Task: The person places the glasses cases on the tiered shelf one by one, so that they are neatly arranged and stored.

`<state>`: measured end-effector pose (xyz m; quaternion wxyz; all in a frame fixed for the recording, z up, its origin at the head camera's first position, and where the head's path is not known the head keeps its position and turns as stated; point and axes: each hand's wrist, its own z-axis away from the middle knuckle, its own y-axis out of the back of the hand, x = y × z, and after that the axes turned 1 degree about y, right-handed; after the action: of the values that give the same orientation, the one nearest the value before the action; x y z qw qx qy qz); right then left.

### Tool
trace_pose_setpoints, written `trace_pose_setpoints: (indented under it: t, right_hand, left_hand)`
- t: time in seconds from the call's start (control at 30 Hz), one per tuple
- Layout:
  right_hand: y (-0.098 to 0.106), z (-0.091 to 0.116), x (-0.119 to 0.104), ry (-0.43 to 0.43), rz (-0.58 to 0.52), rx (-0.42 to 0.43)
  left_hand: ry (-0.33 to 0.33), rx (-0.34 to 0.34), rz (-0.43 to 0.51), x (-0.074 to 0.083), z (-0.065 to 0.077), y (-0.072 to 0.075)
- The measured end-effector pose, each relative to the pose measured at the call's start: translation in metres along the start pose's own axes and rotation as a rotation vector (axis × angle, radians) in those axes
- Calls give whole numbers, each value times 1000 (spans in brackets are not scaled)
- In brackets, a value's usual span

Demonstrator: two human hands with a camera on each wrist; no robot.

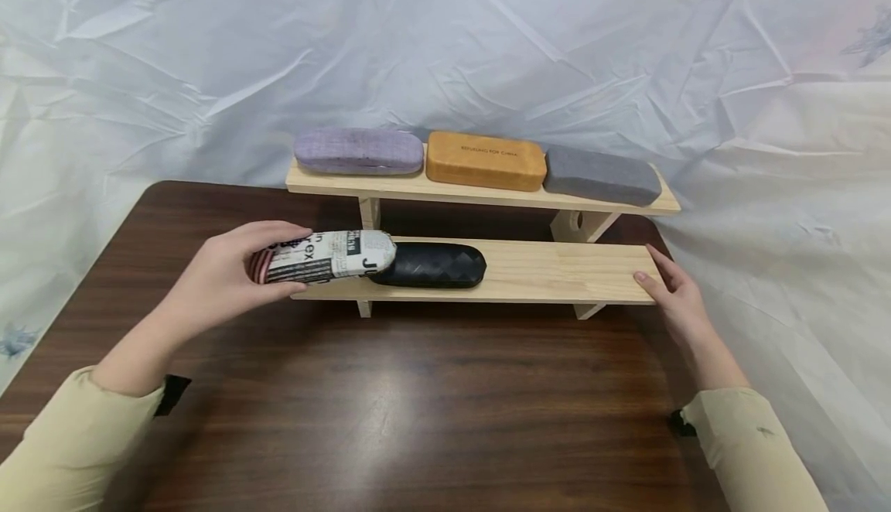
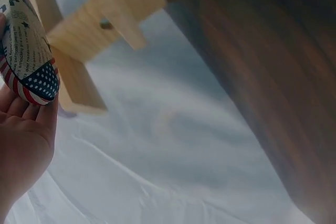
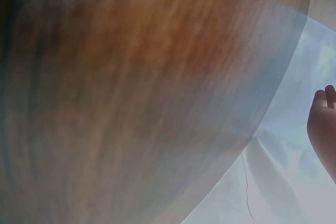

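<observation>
My left hand (image 1: 226,268) grips a newspaper-print glasses case (image 1: 337,255) by its left end, thumb on the near side and fingers on the far side. In the left wrist view, stars and red-white stripes show on the held glasses case (image 2: 26,51). It is over the left end of the lower board of a two-tier wooden shelf (image 1: 557,268) and overlaps a black woven-pattern glasses case (image 1: 438,266) lying there. My right hand (image 1: 678,295) holds the lower board's right end, thumb on top; its grip is out of sight in the right wrist view.
Along the upper board (image 1: 487,196) sit a purple glasses case (image 1: 358,151), an orange-brown case (image 1: 485,160) and a grey case (image 1: 602,175). The shelf stands towards the back of a dark wooden table (image 1: 418,396). Crumpled white sheeting (image 1: 445,48) hangs behind.
</observation>
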<state>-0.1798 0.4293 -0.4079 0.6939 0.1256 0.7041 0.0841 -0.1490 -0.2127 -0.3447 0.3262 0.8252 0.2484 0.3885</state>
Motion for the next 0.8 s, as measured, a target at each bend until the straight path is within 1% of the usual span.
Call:
trace_pose_setpoints:
  t: [0.13, 0.3, 0.43, 0.63, 0.73, 0.8]
  right_hand:
    - [0, 0, 1, 7, -6, -3]
    - [0, -1, 2, 8, -18, -5]
    - [1, -1, 3, 9, -21, -4]
    - [2, -2, 3, 23, 7, -9]
    - [2, -2, 3, 25, -2, -9]
    - [3, -2, 3, 27, -8, -6]
  left_hand:
    - [-23, -15, 40, 14, -11, -10]
    - [-52, -38, 110, 27, -28, -26]
    - [-52, -81, 154, 38, -40, -41]
    - [-54, -157, 240, 56, -54, -63]
    - [-73, -175, 269, 64, -61, -73]
    - [-99, -178, 274, 69, -67, -80]
